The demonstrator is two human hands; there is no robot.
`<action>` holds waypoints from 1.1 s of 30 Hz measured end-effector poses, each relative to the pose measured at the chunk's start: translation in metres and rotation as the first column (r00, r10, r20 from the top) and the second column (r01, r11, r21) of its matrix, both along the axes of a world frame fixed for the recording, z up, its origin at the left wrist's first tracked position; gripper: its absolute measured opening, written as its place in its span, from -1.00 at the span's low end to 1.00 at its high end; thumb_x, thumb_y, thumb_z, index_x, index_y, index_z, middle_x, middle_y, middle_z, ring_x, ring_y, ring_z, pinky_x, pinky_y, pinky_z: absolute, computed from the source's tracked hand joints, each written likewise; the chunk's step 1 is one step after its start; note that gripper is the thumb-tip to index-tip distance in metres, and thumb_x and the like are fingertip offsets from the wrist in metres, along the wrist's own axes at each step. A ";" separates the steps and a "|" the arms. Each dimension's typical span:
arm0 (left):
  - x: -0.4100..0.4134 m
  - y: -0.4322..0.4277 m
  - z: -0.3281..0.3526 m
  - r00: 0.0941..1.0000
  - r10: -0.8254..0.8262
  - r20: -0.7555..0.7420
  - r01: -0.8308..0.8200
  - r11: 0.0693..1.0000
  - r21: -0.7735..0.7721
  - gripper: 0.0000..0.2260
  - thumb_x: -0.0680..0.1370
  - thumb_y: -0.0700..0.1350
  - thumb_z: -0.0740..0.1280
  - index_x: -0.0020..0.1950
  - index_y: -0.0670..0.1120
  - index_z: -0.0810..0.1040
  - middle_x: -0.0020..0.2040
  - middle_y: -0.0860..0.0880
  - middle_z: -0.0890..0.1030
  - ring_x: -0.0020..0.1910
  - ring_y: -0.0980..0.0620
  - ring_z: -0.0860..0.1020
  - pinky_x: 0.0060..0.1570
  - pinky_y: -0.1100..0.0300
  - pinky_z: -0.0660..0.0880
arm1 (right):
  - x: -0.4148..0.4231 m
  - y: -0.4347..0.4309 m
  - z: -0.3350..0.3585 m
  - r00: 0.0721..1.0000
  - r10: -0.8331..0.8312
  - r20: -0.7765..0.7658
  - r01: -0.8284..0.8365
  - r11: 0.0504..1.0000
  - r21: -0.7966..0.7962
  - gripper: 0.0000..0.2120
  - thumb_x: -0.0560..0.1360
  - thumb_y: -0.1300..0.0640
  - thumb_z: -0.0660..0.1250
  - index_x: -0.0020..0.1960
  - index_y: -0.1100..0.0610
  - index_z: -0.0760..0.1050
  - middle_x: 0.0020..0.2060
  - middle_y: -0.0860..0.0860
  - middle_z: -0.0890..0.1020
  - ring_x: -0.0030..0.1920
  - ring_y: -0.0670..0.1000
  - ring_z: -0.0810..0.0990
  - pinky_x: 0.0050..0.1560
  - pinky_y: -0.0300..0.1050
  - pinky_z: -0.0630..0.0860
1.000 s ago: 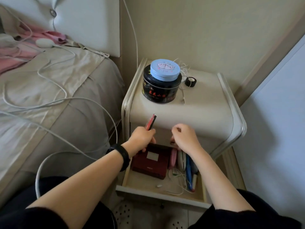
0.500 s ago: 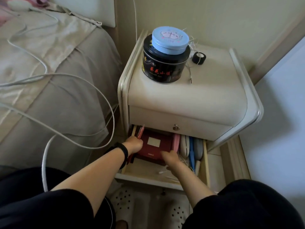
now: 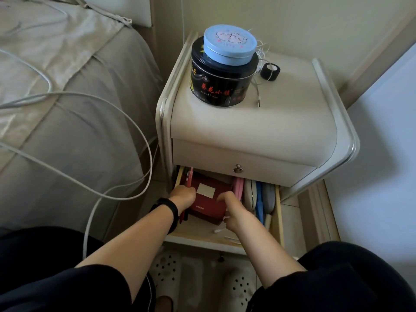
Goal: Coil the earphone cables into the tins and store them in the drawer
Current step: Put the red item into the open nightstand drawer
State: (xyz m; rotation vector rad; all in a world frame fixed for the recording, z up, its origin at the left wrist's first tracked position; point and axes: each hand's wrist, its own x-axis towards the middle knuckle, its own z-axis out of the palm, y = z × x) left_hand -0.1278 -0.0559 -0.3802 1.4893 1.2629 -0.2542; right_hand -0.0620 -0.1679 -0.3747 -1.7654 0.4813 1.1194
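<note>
Entry, as I see it: open wooden lower drawer (image 3: 278,210) of cream bedside cabinet (image 3: 270,122). Left hand (image 3: 182,195) curled round slim pink-red pen (image 3: 191,175); right hand (image 3: 228,200) gripping dark red rectangular box (image 3: 209,206) inside. On top: light-blue round tin (image 3: 229,45) stacked on black round tin (image 3: 220,86), thin white earphone cable (image 3: 257,93) just beside.

Left hand (image 3: 182,197) holds pens (image 3: 191,175); right hand (image 3: 231,210) grips red box (image 3: 207,203)

Small tin (image 3: 230,45) on large tin (image 3: 221,86) atop nightstand (image 3: 281,122) — box (image 3: 207,206) in drawer (image 3: 202,240) below.
</note>
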 end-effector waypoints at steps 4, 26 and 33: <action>-0.002 0.006 -0.002 0.996 0.073 0.043 -0.071 0.996 -0.048 -0.67 0.60 -0.09 0.17 0.29 -0.20 0.48 -0.20 0.00 0.47 -0.27 0.06 0.43 -0.33 0.23 0.33 | -0.004 0.001 0.004 0.999 -0.036 -0.035 0.037 0.999 0.040 -0.37 0.31 0.18 0.27 0.39 0.17 0.31 0.31 0.20 0.44 0.27 0.23 0.43 0.34 0.21 0.26; -0.001 -0.005 0.027 0.978 0.143 0.153 -0.194 0.896 0.400 -0.69 0.61 0.00 0.16 0.01 -0.11 0.64 -0.08 -0.10 0.63 -0.18 -0.10 0.55 -0.28 0.16 0.37 | -0.008 0.007 0.018 0.748 0.393 0.534 -0.211 0.905 -0.370 -0.43 0.44 0.22 0.37 0.42 0.12 0.32 0.31 0.16 0.43 0.29 0.18 0.45 0.21 -0.01 0.43; -0.038 0.003 0.000 0.972 -0.194 0.131 0.034 0.671 0.741 -0.81 0.58 0.04 0.22 -0.01 -0.03 0.54 -0.29 -0.08 0.57 -0.26 -0.19 0.58 -0.35 0.14 0.35 | 0.014 -0.001 0.020 0.414 0.613 0.673 -0.271 0.789 -0.552 -0.72 0.56 0.29 0.24 0.25 0.15 0.48 0.16 0.18 0.56 0.16 0.19 0.53 0.10 0.04 0.50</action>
